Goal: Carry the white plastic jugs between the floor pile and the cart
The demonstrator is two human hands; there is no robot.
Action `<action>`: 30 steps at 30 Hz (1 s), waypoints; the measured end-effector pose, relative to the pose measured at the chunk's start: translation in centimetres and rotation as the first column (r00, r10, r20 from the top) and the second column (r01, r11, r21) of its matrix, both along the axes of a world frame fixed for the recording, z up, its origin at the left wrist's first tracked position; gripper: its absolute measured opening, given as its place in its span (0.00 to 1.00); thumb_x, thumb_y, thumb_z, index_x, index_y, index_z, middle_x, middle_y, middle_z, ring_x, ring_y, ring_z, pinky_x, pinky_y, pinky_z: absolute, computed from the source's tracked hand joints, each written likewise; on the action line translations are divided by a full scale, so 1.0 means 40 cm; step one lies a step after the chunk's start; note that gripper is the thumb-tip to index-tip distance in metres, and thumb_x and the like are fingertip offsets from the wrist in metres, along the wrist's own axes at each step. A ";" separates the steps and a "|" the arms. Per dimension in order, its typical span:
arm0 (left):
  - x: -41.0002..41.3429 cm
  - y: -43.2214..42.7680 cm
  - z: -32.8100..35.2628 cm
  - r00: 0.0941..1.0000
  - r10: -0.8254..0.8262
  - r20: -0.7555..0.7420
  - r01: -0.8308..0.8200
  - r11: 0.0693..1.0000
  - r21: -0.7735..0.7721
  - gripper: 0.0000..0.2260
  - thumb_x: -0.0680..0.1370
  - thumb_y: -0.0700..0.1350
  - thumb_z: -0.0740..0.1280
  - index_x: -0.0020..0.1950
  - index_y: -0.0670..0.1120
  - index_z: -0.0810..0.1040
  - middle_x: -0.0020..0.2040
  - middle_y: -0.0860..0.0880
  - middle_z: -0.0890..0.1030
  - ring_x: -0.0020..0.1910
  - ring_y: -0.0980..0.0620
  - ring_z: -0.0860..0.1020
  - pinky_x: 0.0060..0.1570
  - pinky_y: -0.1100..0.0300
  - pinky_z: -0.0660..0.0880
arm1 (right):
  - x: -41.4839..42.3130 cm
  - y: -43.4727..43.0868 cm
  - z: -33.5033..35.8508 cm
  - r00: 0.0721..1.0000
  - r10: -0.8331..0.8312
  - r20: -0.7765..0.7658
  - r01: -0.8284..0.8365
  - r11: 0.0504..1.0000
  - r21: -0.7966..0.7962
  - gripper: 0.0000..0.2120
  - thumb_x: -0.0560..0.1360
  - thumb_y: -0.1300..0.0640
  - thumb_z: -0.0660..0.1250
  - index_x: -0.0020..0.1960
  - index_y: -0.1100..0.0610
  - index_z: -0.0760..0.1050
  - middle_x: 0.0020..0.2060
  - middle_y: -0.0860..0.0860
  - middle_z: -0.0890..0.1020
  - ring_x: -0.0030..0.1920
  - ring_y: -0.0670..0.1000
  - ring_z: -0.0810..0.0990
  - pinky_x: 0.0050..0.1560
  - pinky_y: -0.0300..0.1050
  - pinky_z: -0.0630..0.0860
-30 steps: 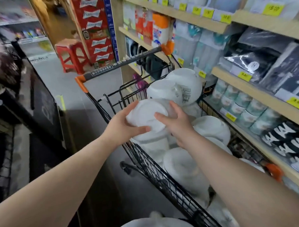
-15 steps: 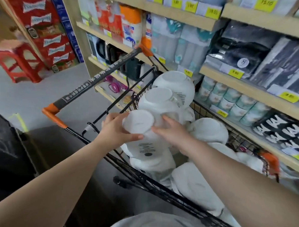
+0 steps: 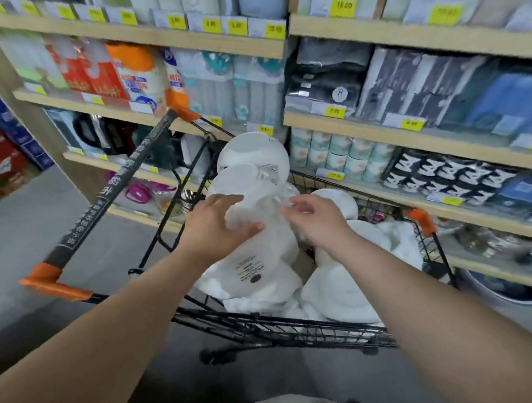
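A black wire shopping cart (image 3: 279,328) with orange corners is full of upturned white bowls (image 3: 338,289). My left hand (image 3: 214,228) grips the top white bowl (image 3: 259,210) of a near stack, thumb and fingers curled round its left side. My right hand (image 3: 317,220) touches the same bowl's right side with loosely bent fingers; blur hides how firmly. Below it, a bowl with a printed label (image 3: 249,269) faces me. A taller stack of bowls (image 3: 253,159) leans at the cart's far end.
Wooden shelves (image 3: 408,128) with yellow price tags run close along the cart's far and right side, holding packaged goods and cups. The cart's handle bar (image 3: 120,183) slants to the left. Grey floor (image 3: 31,230) lies to the left, with red boxes at the far left.
The view has swung towards the shelves and the cart looks turned. Both hands stay at the same bowl; my right hand has slid from its base to its side.
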State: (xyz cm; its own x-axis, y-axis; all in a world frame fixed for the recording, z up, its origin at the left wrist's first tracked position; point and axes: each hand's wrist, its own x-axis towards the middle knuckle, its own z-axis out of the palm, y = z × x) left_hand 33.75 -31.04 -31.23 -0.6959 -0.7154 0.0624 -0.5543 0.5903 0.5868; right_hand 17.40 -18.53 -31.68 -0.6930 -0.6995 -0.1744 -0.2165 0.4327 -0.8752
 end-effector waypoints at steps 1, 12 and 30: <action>-0.028 0.015 0.010 0.999 -0.044 -0.025 0.044 0.999 0.005 0.30 0.68 0.63 0.73 0.67 0.53 0.75 0.66 0.49 0.75 0.64 0.47 0.73 0.65 0.47 0.70 | -0.014 0.028 0.015 1.000 -0.024 -0.013 0.023 1.000 -0.016 0.19 0.73 0.47 0.71 0.62 0.53 0.77 0.59 0.51 0.79 0.57 0.49 0.78 0.60 0.46 0.74; -0.550 0.542 0.084 0.821 -0.533 -0.204 0.559 0.823 0.098 0.19 0.71 0.54 0.75 0.60 0.52 0.79 0.54 0.54 0.79 0.50 0.58 0.76 0.45 0.73 0.67 | -0.316 0.713 0.104 0.880 -0.466 -0.094 0.454 0.882 -0.126 0.18 0.74 0.50 0.72 0.61 0.56 0.78 0.52 0.50 0.82 0.49 0.47 0.80 0.49 0.38 0.72; -1.216 1.651 0.124 0.194 -0.903 -0.383 0.977 0.143 0.158 0.19 0.70 0.53 0.76 0.59 0.61 0.74 0.53 0.59 0.79 0.48 0.57 0.76 0.53 0.58 0.75 | -0.580 1.822 0.148 0.262 -0.942 -0.208 0.935 0.301 -0.188 0.18 0.74 0.47 0.71 0.61 0.50 0.77 0.52 0.44 0.80 0.48 0.41 0.79 0.51 0.44 0.78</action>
